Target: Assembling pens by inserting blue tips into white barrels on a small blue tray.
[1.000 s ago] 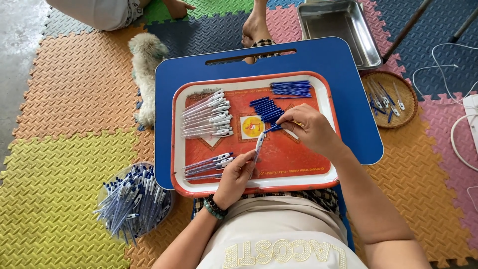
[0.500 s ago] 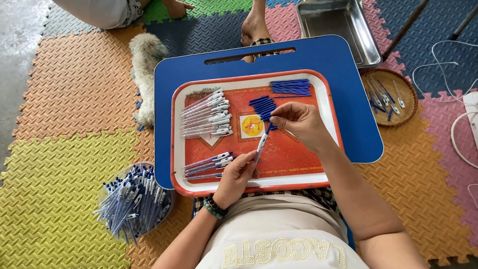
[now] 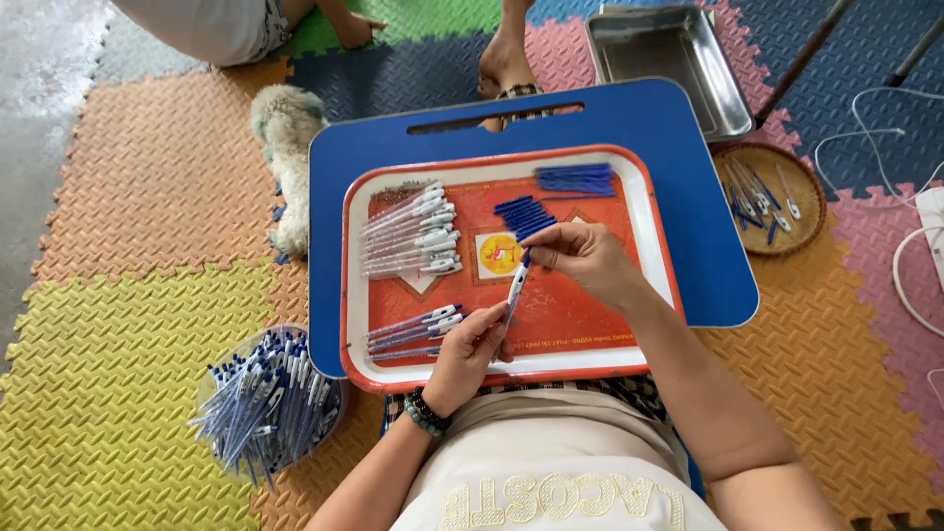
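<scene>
An orange tray [image 3: 654, 236] with a white rim rests on a blue lap board [image 3: 688, 128]. My left hand [image 3: 472, 349] grips the lower end of a clear pen barrel [image 3: 515, 287] above the tray's front. My right hand [image 3: 582, 258] pinches a small blue part at the barrel's top end. Beside my right hand lie loose blue pen parts [image 3: 523, 214] and a second blue pile [image 3: 575, 178]. Finished clear pens lie in a row [image 3: 413, 234] at the tray's left, and a few more [image 3: 413, 324] sit by my left hand.
A clear tub of many blue-and-clear pens [image 3: 264, 401] stands on the foam mat at my left. A round woven basket [image 3: 769, 200] with pen parts and a metal pan [image 3: 669, 54] lie to the right. A fluffy toy [image 3: 287, 147] and another person's feet are beyond the board.
My right hand has drawn back slightly from the blue pile toward the pen barrel's top. The left hand keeps its hold on the barrel.
</scene>
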